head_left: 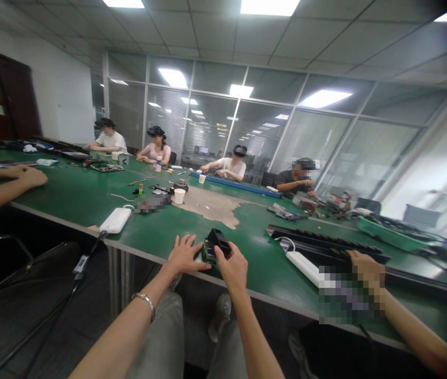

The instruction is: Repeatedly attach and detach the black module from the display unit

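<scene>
My right hand grips a small black box-like part, tilted up near the table's front edge. Just beneath and left of that part is a small green circuit board; whether the two are joined I cannot tell. Spread fingers of my left hand rest on the green table at the board's left side, the thumb stretched out along its near edge. It holds nothing that I can see. My fingers partly cover the board.
White power strips lie left and right on the green table. Ahead stand a paper cup and a dark round object. Long black rails lie right, by a co-worker's hand. Several people sit around the table.
</scene>
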Demonstrator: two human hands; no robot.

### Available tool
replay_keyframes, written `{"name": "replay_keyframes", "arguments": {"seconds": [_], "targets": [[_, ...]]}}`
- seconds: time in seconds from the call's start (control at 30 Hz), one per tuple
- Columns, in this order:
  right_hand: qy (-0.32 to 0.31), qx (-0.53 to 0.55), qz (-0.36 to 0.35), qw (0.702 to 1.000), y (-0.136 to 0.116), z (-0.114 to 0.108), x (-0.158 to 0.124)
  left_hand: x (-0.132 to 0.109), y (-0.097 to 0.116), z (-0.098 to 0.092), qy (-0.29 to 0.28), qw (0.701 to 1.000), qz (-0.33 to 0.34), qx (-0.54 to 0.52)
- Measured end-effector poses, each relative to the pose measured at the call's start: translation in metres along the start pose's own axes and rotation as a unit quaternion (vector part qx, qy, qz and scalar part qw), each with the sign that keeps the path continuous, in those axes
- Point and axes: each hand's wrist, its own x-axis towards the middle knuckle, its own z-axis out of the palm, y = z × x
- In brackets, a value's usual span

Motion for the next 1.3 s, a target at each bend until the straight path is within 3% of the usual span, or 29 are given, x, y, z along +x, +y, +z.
{"name": "replay_keyframes", "arguments": {"seconds": [0.3,0.6,0.8,1.0,1.3], "targets": [[-0.054,-0.128,-0.005,0.990,-0.030,0.005,0.001,-0.002,-0.002,0.000,-0.002,1.000,-0.001,-0.008],[-0.087,-0.176,-0.024,0.980,-0.031,0.008,-0.008,0.000,-0.004,0.004,0.006,1.000,0.003,0.000],[-0.104,-0.165,-0.017,0.981,-0.029,0.007,-0.001,-0.001,-0.003,0.004,0.003,1.000,-0.002,0.004],[-0.141,-0.108,-0.035,0.983,-0.009,0.008,-0.001,0.000,-0.001,0.003,0.000,1.000,-0.005,0.005],[-0.112,-0.086,-0.037,0.989,-0.001,0.018,-0.016,0.001,0.000,0.003,0.003,1.000,-0.001,0.013]]}}
